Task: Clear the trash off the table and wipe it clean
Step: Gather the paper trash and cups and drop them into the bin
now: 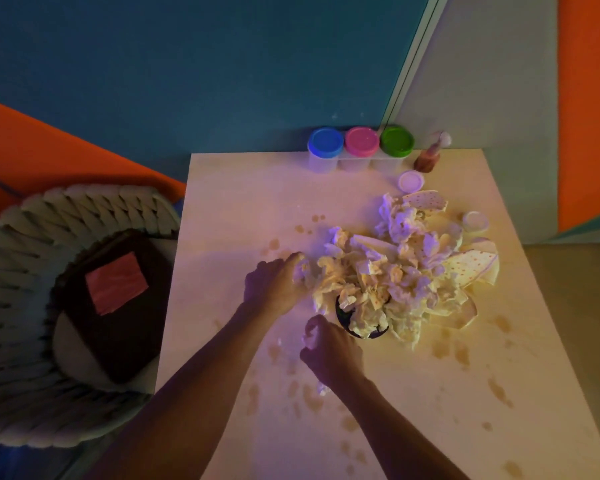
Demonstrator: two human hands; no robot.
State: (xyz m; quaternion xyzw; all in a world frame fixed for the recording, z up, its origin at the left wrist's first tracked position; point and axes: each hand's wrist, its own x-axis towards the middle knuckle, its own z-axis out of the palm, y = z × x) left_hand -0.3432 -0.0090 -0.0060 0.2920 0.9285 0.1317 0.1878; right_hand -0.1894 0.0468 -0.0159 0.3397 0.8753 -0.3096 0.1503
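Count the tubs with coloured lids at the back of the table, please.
3, in a row at the back edge: blue tub left, pink tub middle, green tub right.

Table (243, 202) is showing as pale, matt, smooth wood, blotched with brown stains (442, 348). Napkin heap (378, 271) is looking like soft crumpled paper. Tub lids (361, 141) are appearing as smooth plastic.

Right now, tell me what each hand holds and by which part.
The left hand grips the left edge of the crumpled napkin pile. The right hand pinches a small white scrap in its fingers, beside the dark cup.
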